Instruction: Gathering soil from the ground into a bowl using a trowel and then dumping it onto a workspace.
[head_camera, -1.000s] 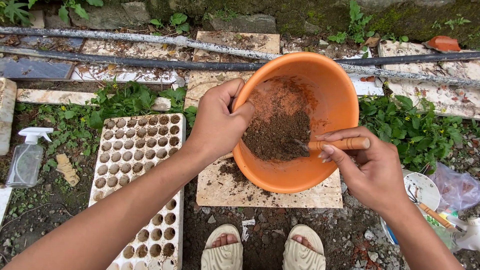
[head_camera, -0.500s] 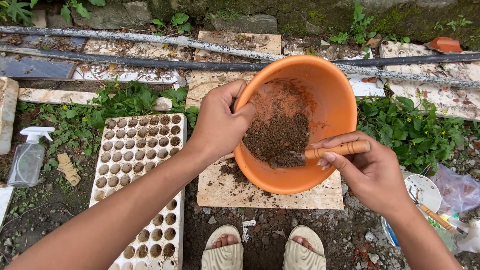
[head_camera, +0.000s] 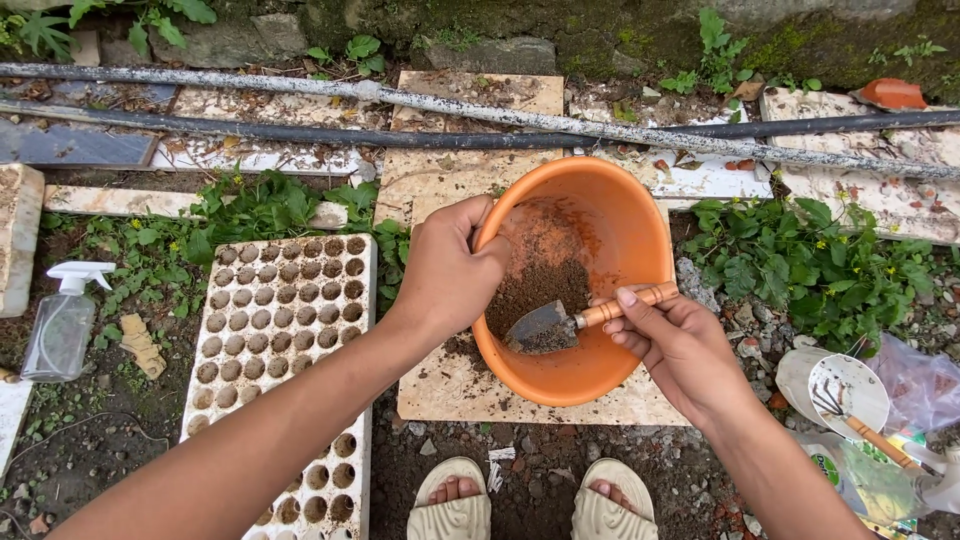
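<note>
- Left hand (head_camera: 448, 268) is gripping the rim of the orange plastic bowl (head_camera: 640, 235) — light, slightly flexible — tilting on a stone slab (head_camera: 450, 385).
- Right hand (head_camera: 675, 345) is pinching the hand trowel (head_camera: 575, 320) by its rigid wooden handle, blade lifting loose, crumbly soil (head_camera: 535, 285).

We see bare ground (head_camera: 90, 440) bearing a pale stone slab (head_camera: 450, 385) beneath our hands, with the orange basin (head_camera: 640, 230) on it; a white seed tray (head_camera: 285, 350) and spray bottle (head_camera: 62, 320) lie left of the left hand (head_camera: 445, 270)
</note>
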